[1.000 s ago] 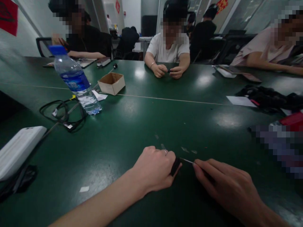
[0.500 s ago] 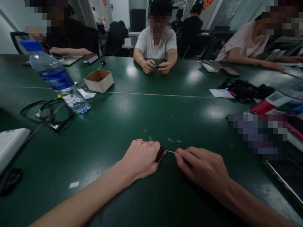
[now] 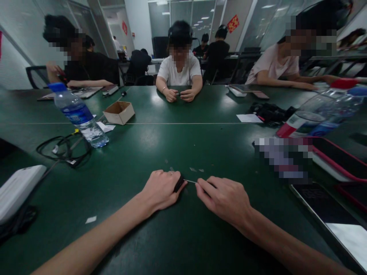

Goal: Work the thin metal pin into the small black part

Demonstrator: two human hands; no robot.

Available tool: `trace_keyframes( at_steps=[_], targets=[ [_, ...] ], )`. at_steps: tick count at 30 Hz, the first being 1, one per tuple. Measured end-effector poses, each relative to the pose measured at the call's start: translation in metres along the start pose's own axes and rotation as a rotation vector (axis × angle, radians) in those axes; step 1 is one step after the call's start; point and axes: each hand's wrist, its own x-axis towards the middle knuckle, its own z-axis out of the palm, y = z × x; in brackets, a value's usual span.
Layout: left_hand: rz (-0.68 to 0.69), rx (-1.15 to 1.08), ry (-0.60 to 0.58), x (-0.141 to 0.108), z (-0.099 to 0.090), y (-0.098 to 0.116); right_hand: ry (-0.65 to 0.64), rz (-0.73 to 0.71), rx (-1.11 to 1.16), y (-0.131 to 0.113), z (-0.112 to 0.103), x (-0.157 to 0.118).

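My left hand [image 3: 162, 187], with a ring on one finger, is closed around a small black object [image 3: 179, 183] whose kind I cannot make out. From its side a thin metal rod [image 3: 189, 181] runs across to the fingertips of my right hand [image 3: 222, 194]. The right thumb and index finger pinch the rod's other end, and any handle is hidden inside the hand. Both hands rest low over the green table [image 3: 149, 240]. Just beyond them lie small clear scraps [image 3: 192, 169].
At left a water bottle [image 3: 82, 118] stands near a coiled black cable [image 3: 64, 151], a small open box [image 3: 119, 113] and a white device [image 3: 21, 191]. At right are phones [image 3: 323, 206], more bottles [image 3: 309, 110] and a black bundle [image 3: 272, 113]. Several people sit around the table.
The camera view has tilted up and shifted right, so hands and table items sit differently in the picture. The grip on the black object and rod looks the same.
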Motion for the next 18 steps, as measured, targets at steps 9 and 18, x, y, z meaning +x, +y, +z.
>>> trace_keyframes(
  at_steps=[9,18],
  targets=[
    [-0.033,-0.038,0.004,0.003,-0.003,0.000,0.103,-0.337,0.196,-0.020,-0.008,-0.001],
    [0.034,-0.087,0.054,0.006,-0.002,-0.002,0.164,-0.044,0.263,0.004,0.004,0.015]
  ],
)
